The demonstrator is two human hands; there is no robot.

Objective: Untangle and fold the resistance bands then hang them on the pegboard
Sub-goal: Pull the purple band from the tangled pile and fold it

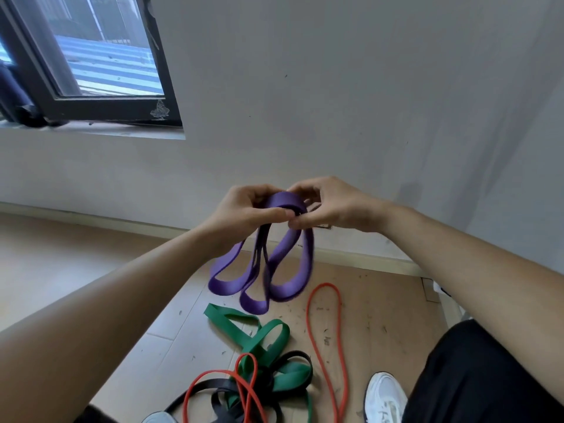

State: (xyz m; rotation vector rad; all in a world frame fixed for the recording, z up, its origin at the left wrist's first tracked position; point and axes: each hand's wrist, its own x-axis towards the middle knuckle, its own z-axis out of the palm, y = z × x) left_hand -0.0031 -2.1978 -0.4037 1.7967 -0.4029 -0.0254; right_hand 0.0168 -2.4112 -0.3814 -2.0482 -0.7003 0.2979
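Both hands met in front of the wall, clamped on the top of the purple band [276, 264]. The left hand [244, 213] had its fingers curled over the folded top and its thumb pressed along the front of it; the right hand [328, 206] pinched the same bunch from the other side, thumb and fingertips closed on it. Below the hands the purple band hung in three loops, side by side, clear of the floor [381, 315], their edges blurred. Under it on the floor lay a tangle: the green band [268, 334] looped through the black band [293, 360], with the red band [328, 337] running a long loop out to the right and a smaller loop crossing over the tangle near the bottom edge. A white shoe [384, 398] stood just right of the red band, beside a leg in black trousers [482, 377]. A dark-framed window [106, 108] sat high at the left of the wall.
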